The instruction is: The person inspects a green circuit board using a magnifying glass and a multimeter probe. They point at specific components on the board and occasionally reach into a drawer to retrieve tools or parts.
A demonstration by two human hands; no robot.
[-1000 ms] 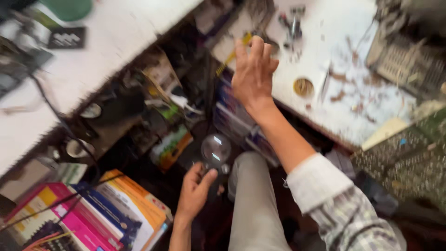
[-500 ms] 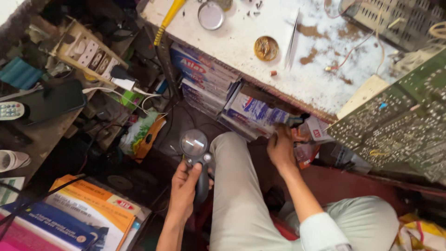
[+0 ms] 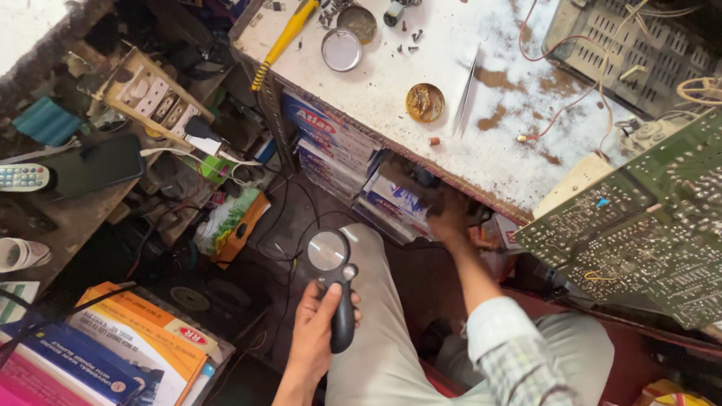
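While left hand (image 3: 316,331) grasps round-lensed black magnifier (image 3: 335,282), right hand (image 3: 449,218) touches stacked boxes (image 3: 353,162)

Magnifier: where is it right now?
In the head view, the magnifier is low and centre-left, held in the left hand above the person's knee, below the white bench.

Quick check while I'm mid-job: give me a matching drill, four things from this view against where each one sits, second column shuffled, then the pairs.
Things:
1. magnifying glass
2. yellow-handled tool
3. remote control
4. green circuit board

Places:
A. on the left shelf beside a dark phone
B. leaning at the bench's right end
C. held in the left hand over the lap
D. lying at the white workbench's left corner

Pairs: 1-C, 2-D, 3-A, 4-B
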